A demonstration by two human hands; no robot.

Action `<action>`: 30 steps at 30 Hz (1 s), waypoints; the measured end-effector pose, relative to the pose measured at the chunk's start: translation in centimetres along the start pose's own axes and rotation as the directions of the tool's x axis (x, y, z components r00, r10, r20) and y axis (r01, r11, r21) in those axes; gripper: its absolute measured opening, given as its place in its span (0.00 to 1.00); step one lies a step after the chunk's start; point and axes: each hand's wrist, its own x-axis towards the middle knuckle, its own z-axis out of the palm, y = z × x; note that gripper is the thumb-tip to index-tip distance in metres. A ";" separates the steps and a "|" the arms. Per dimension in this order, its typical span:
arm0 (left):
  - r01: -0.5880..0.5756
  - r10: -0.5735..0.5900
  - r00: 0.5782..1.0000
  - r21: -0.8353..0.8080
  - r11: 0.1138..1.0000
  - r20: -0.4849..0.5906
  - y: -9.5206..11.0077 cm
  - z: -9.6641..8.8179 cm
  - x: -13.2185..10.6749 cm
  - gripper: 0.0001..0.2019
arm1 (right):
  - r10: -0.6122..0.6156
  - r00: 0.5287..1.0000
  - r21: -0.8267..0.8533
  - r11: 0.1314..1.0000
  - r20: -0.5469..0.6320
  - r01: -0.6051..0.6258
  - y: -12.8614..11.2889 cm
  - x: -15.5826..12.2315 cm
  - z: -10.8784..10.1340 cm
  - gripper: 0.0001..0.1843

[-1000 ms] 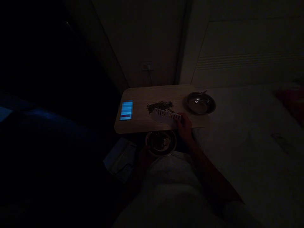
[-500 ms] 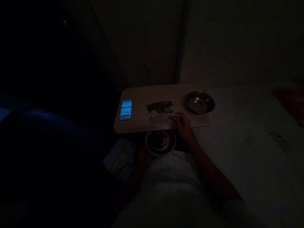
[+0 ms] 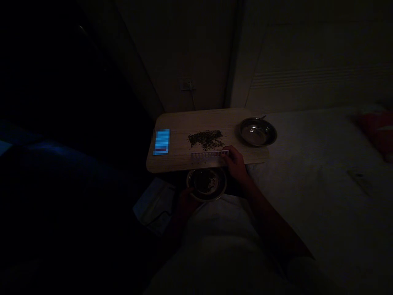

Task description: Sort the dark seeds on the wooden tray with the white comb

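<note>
My right hand (image 3: 235,163) is closed on the right end of a long, pale strip (image 3: 207,155) with a row of slots, whose kind the dim light hides. The strip lies along the front part of a small wooden table (image 3: 178,162). Just beyond it spreads a loose pile of small dark grains (image 3: 206,138), and a few more specks show on its near side. Below the table's front edge, my left hand (image 3: 186,200) grips the left rim of a metal bowl (image 3: 223,189). Dark grains cover part of that bowl's bottom.
Another metal bowl (image 3: 258,139), with a thin handle sticking over its back rim, stands at the table's right end. A lit phone (image 3: 161,142) lies at the left. Behind is a wall socket (image 3: 186,85) with a cord. Something red (image 3: 376,131) rests on the pale bedding.
The strip in my right hand has come slightly nearer to the table's front edge and tilted, so its slotted side shows differently. My left hand and its bowl stay nearly in place.
</note>
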 end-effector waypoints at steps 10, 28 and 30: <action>-0.002 0.001 1.000 -0.035 0.999 -0.008 0.0 0.7 -0.6 0.15 | -0.023 0.996 0.033 0.999 0.085 0.020 -0.5 -0.1 0.2 0.07; 0.061 -0.062 0.997 -0.016 0.998 -0.056 0.3 0.3 -0.1 0.17 | 0.082 0.869 0.056 0.996 -0.488 -0.063 1.6 -0.5 -3.0 0.11; 0.059 -0.059 0.997 -0.010 0.998 -0.043 0.3 0.1 0.1 0.17 | 0.067 0.838 0.039 0.998 -0.541 -0.054 1.8 -0.6 -3.6 0.11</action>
